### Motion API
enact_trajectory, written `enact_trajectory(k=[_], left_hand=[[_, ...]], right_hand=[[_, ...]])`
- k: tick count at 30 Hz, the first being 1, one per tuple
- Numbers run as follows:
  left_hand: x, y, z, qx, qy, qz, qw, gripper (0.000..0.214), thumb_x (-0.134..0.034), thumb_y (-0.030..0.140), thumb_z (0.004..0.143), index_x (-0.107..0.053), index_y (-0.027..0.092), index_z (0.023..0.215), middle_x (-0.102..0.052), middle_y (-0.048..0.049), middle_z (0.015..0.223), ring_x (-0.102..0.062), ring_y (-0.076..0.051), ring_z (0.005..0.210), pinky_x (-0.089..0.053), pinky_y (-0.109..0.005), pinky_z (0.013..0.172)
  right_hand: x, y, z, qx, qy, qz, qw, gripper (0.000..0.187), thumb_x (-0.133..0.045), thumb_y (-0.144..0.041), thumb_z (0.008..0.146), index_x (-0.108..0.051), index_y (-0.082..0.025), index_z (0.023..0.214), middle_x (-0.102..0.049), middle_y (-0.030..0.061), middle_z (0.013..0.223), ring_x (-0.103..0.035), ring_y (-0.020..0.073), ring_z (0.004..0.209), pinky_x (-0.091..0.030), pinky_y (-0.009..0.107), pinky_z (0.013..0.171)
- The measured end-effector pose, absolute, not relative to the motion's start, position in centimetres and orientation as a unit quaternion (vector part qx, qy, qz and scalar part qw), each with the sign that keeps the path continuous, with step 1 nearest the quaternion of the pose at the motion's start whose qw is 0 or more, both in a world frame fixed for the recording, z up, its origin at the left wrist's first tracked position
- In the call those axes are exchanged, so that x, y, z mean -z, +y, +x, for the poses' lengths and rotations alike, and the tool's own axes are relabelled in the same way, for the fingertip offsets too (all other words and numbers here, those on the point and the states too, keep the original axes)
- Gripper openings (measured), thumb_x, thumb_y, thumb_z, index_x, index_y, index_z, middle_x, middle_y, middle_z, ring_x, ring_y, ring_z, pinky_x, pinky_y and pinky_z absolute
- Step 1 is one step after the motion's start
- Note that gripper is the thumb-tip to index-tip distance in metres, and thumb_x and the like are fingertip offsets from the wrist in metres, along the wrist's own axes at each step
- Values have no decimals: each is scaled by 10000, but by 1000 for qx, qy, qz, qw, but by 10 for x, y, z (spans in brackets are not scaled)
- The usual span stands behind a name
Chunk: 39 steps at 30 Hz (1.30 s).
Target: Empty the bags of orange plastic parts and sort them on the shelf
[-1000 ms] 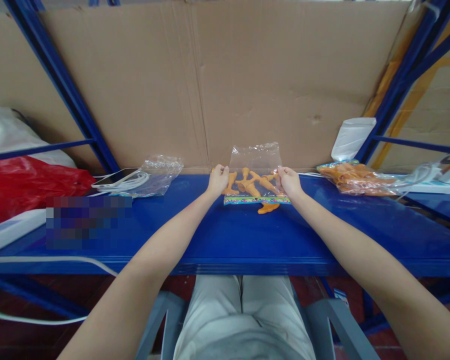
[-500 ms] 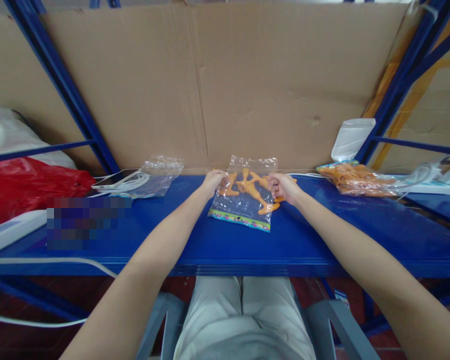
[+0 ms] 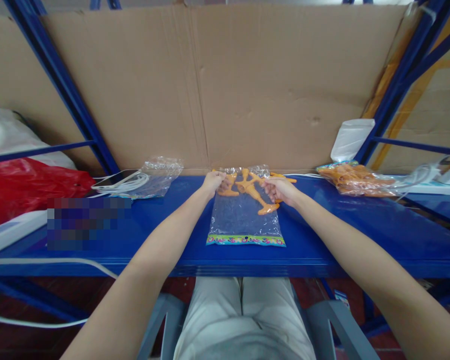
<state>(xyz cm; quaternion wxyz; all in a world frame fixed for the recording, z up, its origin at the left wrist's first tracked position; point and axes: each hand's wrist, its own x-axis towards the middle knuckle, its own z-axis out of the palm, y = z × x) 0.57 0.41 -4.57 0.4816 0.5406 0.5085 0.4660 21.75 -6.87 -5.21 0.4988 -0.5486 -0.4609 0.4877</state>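
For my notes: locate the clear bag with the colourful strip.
Head view: the clear bag lies mid blue shelf, its far end held by the left hand and right hand.

clear bag (image 3: 243,220), multicoloured patterned strip | toys (image 3: 252,187) orange | shelf (image 3: 345,235) blue

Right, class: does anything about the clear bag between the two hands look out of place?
One orange piece pokes out past the clear bag, just behind the right hand, while the other orange pieces sit bunched at the bag's far end by the left hand. Nothing looks torn.
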Motion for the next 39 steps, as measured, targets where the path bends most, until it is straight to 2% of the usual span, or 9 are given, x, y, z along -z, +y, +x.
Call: enact_trajectory(k=[3, 8, 12, 16, 21, 28, 34, 39], left_hand=[[44, 4, 6, -472, 503, 536, 486, 266, -500, 157, 990, -538, 175, 728, -648, -6, 541, -520, -79, 360, -357, -177, 404], [45, 10, -2, -413, 458, 571, 541, 213, -605, 277, 957, -600, 155, 783, -691, -49, 611, -567, -106, 404, -403, -209, 418], [48, 21, -11, -302, 422, 631, 577, 96, -695, 215, 884, -670, 126, 911, -734, -69, 715, -634, -119, 507, -491, -257, 554], [52, 31, -20, -236, 396, 677, 573, 221, -776, 236, 819, -712, 132, 1002, -773, -87, 829, -685, -141, 641, -523, -299, 678], [54, 32, -30, -128, 402, 711, 563, 274, -843, 324, 741, -735, 145, 918, -792, -113, 957, -731, -191, 767, -551, -322, 709], [54, 34, -34, -83, 395, 721, 564, 352, -890, 380, 675, -721, 149, 879, -794, -111, 964, -747, -206, 835, -567, -345, 794], [54, 37, -38, -60, 373, 730, 569, 375, -876, 420, 693, -716, 149, 897, -793, -115, 928, -751, -220, 858, -561, -356, 815], [48, 34, -40, -61, 371, 731, 570, 380, -875, 437, 689, -702, 163, 888, -792, -92, 899, -750, -216, 859, -563, -358, 831]], right_hand=[[51, -68, 219, -482, -438, -554, 518, 347, -456, -184, 995, -594, -175, 677, -538, -23, 459, -434, 85, 322, -343, 192, 352], [48, -67, 224, -450, -416, -517, 597, 308, -479, -199, 991, -570, -176, 698, -527, -31, 468, -413, 80, 338, -328, 187, 360], [44, -69, 224, -452, -405, -518, 602, 320, -424, -176, 1012, -579, -168, 732, -528, -35, 491, -435, 76, 358, -334, 185, 375], [44, -69, 223, -440, -394, -544, 596, 184, -535, -129, 956, -603, -169, 789, -589, -32, 575, -527, 84, 425, -433, 202, 425], [47, -66, 226, -432, -394, -597, 549, 200, -576, -61, 935, -605, -155, 761, -618, -9, 569, -579, 87, 470, -538, 217, 531], [49, -65, 229, -448, -393, -603, 530, 221, -566, -114, 970, -607, -149, 756, -661, 28, 562, -620, 108, 454, -572, 229, 550], [49, -66, 228, -447, -371, -602, 547, 290, -470, -131, 1011, -593, -146, 749, -639, 22, 520, -599, 113, 415, -558, 232, 506], [47, -66, 229, -432, -341, -569, 610, 297, -441, -117, 1020, -569, -161, 755, -611, -6, 501, -575, 103, 396, -537, 209, 475]])
